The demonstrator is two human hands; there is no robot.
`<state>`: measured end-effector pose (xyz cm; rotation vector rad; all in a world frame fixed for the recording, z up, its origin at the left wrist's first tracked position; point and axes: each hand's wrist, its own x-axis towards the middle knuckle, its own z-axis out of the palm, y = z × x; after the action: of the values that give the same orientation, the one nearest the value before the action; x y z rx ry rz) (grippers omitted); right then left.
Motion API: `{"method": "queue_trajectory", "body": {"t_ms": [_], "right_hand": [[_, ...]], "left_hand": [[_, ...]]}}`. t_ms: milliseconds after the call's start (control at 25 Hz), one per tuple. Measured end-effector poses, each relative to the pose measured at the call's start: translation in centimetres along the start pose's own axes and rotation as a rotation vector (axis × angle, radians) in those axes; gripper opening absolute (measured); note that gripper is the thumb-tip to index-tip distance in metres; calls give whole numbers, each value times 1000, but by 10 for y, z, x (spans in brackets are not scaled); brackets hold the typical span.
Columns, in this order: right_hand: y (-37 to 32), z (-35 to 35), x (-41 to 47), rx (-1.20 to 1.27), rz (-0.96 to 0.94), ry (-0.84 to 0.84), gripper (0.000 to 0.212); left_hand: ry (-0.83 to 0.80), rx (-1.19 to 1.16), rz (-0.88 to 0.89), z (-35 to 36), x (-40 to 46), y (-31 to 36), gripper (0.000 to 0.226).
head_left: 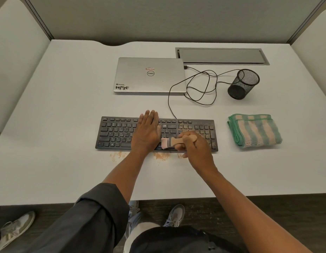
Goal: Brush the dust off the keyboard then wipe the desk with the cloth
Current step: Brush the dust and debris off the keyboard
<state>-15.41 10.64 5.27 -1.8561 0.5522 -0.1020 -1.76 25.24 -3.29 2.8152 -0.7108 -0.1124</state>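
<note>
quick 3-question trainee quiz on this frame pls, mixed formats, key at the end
1. True or false: the left hand lies flat on the keyboard.
2. The right hand grips: A) the cloth B) the brush C) the cable.
3. Fill in: the tan dust already swept off lies on the desk along the keyboard's ____ edge.

Key
1. True.
2. B: the brush, bristles on the keys; the cloth lies folded and untouched, right of the keyboard.
3. Near: dust on the desk.
</note>
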Motion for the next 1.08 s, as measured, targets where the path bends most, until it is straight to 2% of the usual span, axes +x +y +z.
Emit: {"method": "queue_trajectory", "body": {"t_ms": [160, 280, 360, 560, 680, 840, 1000, 1080], "right_hand": [[5, -1, 3, -108, -64, 113, 22], [-1, 3, 1, -51, -39, 41, 23], [-4, 6, 2, -97, 16, 0, 25], [-15, 8, 6, -56, 30, 30, 26], [-18, 14, 7, -151, 34, 16, 26], [-27, 30, 4, 26, 25, 54, 25], [-24, 44, 3, -129, 31, 25, 26], [-29, 47, 6, -120, 46, 62, 26]], "left_hand": [[-24, -11, 7, -1, 0, -1, 60], [-40, -19, 21, -4, 0, -2, 60], [-56, -29, 29, -6, 0, -1, 60], [-83, -54, 82, -10, 0, -12, 59], [-93, -57, 124, -15, -3, -22, 58], [-96, -64, 134, -21, -6, -41, 58], [-89, -30, 148, -27, -9, -65, 58], [-80, -14, 153, -29, -11, -76, 58]]}}
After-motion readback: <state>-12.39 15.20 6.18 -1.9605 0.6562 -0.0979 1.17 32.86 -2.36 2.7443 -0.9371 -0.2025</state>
